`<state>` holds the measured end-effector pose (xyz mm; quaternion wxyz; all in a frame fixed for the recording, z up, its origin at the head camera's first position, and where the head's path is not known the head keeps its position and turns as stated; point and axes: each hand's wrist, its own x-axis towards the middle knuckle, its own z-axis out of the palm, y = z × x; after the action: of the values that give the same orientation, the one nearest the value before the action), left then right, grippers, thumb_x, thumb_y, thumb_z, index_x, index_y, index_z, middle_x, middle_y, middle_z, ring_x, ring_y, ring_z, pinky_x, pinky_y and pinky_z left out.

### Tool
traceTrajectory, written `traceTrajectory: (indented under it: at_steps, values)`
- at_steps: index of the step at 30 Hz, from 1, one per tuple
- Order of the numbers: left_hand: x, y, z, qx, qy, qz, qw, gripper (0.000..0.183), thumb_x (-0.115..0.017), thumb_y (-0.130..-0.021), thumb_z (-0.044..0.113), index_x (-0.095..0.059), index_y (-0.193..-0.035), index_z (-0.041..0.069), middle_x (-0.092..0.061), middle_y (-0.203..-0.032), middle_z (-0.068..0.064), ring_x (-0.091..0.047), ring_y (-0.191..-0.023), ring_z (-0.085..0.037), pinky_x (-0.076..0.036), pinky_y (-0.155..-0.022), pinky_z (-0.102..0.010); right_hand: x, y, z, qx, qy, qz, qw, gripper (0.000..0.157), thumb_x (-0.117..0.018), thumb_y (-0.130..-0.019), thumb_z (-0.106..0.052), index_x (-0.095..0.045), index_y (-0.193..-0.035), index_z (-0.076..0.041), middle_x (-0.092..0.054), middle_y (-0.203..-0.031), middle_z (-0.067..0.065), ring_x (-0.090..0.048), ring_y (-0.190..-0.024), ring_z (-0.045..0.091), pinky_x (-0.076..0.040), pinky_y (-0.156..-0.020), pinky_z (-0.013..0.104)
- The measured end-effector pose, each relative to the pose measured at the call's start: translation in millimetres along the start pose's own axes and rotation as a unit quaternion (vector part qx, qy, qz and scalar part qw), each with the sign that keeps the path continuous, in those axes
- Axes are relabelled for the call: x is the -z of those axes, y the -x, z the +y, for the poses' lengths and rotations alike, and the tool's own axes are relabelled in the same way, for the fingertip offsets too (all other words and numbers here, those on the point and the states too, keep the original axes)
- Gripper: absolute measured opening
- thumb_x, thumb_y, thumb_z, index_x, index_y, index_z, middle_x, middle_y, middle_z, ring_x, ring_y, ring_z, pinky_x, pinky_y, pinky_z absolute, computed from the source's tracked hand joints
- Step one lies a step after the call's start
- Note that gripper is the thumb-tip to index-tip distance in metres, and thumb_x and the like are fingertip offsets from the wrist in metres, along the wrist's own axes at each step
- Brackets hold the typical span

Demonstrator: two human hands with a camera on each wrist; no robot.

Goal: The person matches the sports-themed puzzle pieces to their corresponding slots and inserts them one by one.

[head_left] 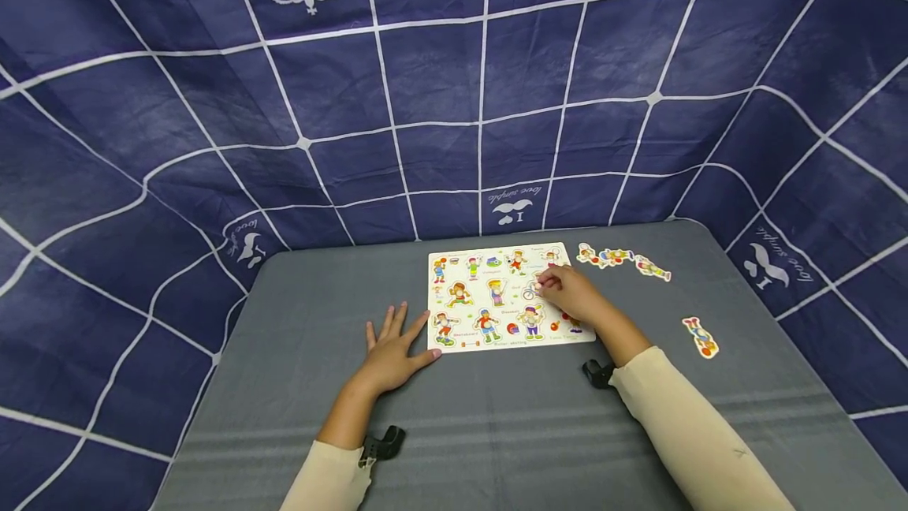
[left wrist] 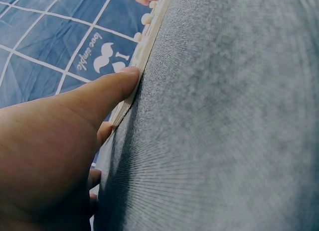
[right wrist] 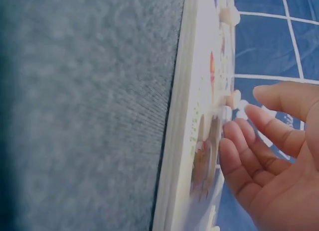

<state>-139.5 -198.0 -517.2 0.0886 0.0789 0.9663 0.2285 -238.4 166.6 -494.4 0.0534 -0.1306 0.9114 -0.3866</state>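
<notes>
A white wooden knob puzzle board (head_left: 480, 303) with colourful sports figures lies on the grey table. My left hand (head_left: 392, 357) rests at its left side with fingers spread; thumb and index finger touch the board's edge. In the left wrist view the thumb (left wrist: 119, 84) presses that edge. My right hand (head_left: 571, 294) is over the board's right part, beside the bicycle picture (head_left: 529, 291). From the right wrist, its fingers (right wrist: 234, 156) look loosely bent, with thumb and index apart close to a pale knob (right wrist: 233, 99) and nothing visible between them.
Several loose figure pieces (head_left: 615, 256) lie in a row beyond the board's upper right corner. Another figure piece (head_left: 701, 337) is farther right on the grey cloth (head_left: 496, 432). Dark blue checked fabric (head_left: 440, 156) rises behind the table and along both sides.
</notes>
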Motion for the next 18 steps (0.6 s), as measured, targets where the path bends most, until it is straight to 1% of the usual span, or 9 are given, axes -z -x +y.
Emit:
traceTrajectory:
  at_steps: [4,9,12,16,18]
  values:
    - [-0.3,-0.2,0.8,-0.002,0.006,0.004,1.0000,0.080,-0.062,-0.091,0.065,-0.035,-0.159,0.032,-0.009,-0.171,-0.015,0.001,-0.159,-0.040,0.010,-0.118,-0.073,3.5,8,0,0.007,-0.009,0.027,1.000,0.021,-0.064,-0.094,-0.010,-0.069,-0.112,0.000,-0.063,-0.102,0.012,-0.059,-0.091,0.021,-0.047,-0.081,0.031]
    - [-0.2,0.5,0.9,-0.003,0.010,0.010,0.9999,0.080,-0.064,-0.091,0.063,-0.036,-0.158,0.031,-0.011,-0.171,-0.016,-0.001,-0.158,-0.041,0.009,-0.118,-0.073,7.3,16,0,0.022,-0.012,0.067,0.997,0.020,-0.063,-0.095,-0.009,-0.069,-0.111,0.001,-0.065,-0.099,0.013,-0.060,-0.092,0.022,-0.048,-0.083,0.033]
    - [-0.5,0.4,0.8,0.001,0.006,0.003,1.0000,0.080,-0.063,-0.091,0.064,-0.034,-0.159,0.033,-0.009,-0.171,-0.015,0.001,-0.159,-0.040,0.009,-0.118,-0.072,11.3,21,2,0.027,-0.017,0.087,0.996,0.020,-0.064,-0.096,-0.008,-0.069,-0.112,0.003,-0.067,-0.098,0.014,-0.062,-0.090,0.020,-0.050,-0.082,0.029]
    - [-0.4,0.4,0.8,0.002,0.006,-0.002,1.0000,0.081,-0.062,-0.091,0.065,-0.032,-0.159,0.034,-0.008,-0.172,-0.014,0.002,-0.159,-0.039,0.010,-0.118,-0.072,18.7,30,4,0.025,-0.040,0.105,0.993,0.020,-0.063,-0.096,-0.005,-0.069,-0.112,0.005,-0.068,-0.098,0.016,-0.061,-0.086,0.015,-0.049,-0.077,0.019]
    - [-0.8,0.6,0.4,0.001,0.007,-0.001,1.0000,0.081,-0.062,-0.091,0.065,-0.032,-0.159,0.033,-0.008,-0.172,-0.014,0.002,-0.159,-0.039,0.011,-0.118,-0.072,22.3,35,6,0.026,-0.050,0.111,0.992,0.020,-0.062,-0.095,-0.003,-0.068,-0.112,0.006,-0.068,-0.099,0.017,-0.059,-0.085,0.013,-0.048,-0.075,0.016]
